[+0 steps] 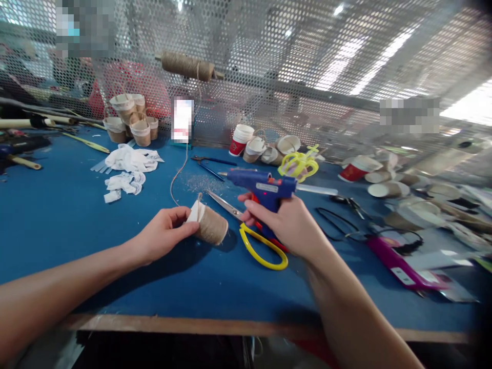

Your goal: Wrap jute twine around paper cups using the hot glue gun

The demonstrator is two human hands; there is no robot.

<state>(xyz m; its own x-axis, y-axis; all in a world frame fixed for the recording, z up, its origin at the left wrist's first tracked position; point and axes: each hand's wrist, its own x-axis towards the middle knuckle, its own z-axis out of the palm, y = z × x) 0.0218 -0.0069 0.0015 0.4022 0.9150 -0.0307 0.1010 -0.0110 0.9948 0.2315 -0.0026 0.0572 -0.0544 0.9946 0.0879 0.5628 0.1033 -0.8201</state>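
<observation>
My left hand (163,236) grips a paper cup wrapped in brown twine (209,224), lying on its side on the blue table (77,215). A twine strand (180,169) runs from the cup up to a spool (188,65) on the mesh wall. My right hand (286,223) is closed around the handle of a blue hot glue gun (263,185), nozzle pointing left, just right of the cup. Yellow-handled scissors (255,241) lie on the table between and under my hands.
Twine-wrapped cups (130,123) stand at the back left beside white scraps (128,164). Blue pliers (209,165), red-and-white cups (253,143), a yellow plastic piece (300,164) and more cups (380,179) lie behind. A purple tool (400,264) and black cables (338,220) lie right. A person sits beyond the mesh.
</observation>
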